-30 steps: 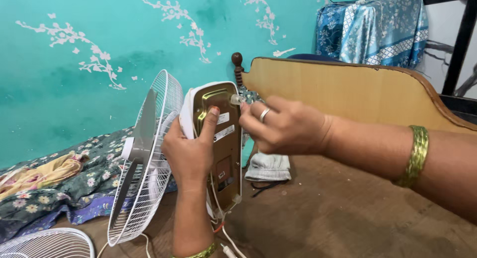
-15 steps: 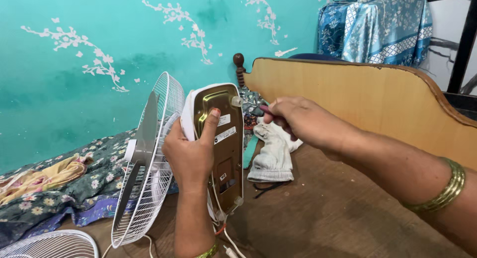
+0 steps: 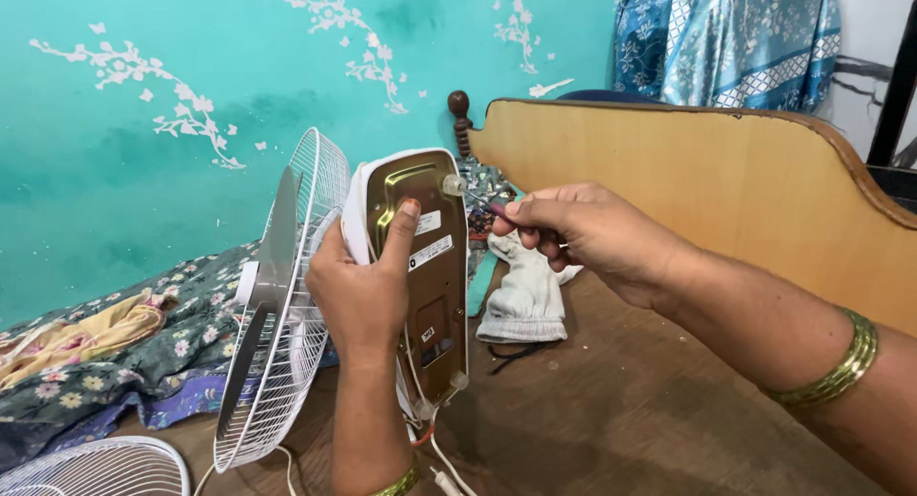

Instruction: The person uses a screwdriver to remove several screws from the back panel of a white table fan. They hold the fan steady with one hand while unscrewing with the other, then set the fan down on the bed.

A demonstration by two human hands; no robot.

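My left hand point(image 3: 366, 291) grips the white base of a table fan point(image 3: 420, 267), holding it upright with its shiny gold underside facing me and my index finger pressed on it. The fan's white wire grille point(image 3: 287, 334) and grey blade stand to the left of that hand. My right hand point(image 3: 583, 233) pinches a thin tool with a dark red handle point(image 3: 499, 210), its tip pointing at a small foot at the base's top right corner point(image 3: 453, 184). How much of the tool lies inside the hand is hidden.
A pale cloth point(image 3: 525, 291) lies on the brown wooden surface point(image 3: 611, 410) behind the fan. A wooden headboard point(image 3: 688, 171) stands to the right, floral bedding point(image 3: 124, 362) to the left. A loose white grille point(image 3: 95, 467) lies at bottom left. White cords point(image 3: 449, 463) trail below the base.
My right hand drew back from the fan base toward the right, then came in again holding the thin tool near the base's top corner. The left hand kept its grip.
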